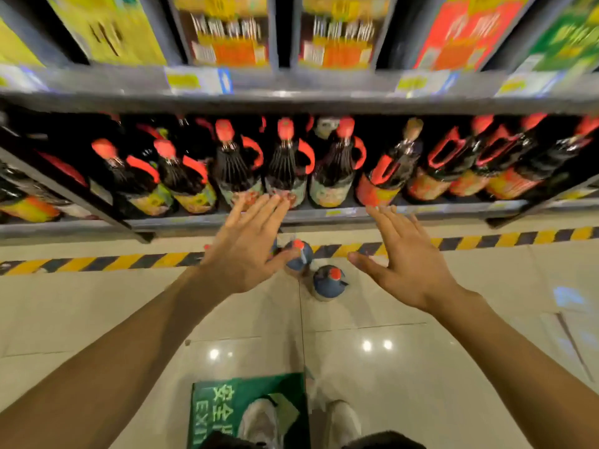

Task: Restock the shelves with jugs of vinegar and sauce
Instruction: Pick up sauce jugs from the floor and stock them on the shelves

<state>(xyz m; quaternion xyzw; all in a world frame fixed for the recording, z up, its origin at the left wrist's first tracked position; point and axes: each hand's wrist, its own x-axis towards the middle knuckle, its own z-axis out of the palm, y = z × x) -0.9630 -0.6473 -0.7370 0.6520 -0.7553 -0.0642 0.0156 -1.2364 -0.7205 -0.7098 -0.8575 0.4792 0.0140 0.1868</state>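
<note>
A long grey shelf (324, 215) spans the view, its lower tier packed with a row of dark jugs (285, 170) with red caps and red handles, standing upright side by side. On the tier above are larger containers with yellow, orange, red and green labels (227, 37) — blurred, so the print cannot be read. Below lies a glossy pale tiled floor (389, 319), crossed by a yellow-and-black striped line (486, 239) and bearing a green exit sticker (227, 403) by the person's light shoes (343, 419).

Both arms reach forward. The left hand (246, 251) and the right hand (408, 257) are spread wide with fingers straight — neither holds anything — just short of the shelf edge.

Two blue-grey jugs with red caps (327, 281) stand on the floor between the hands.
</note>
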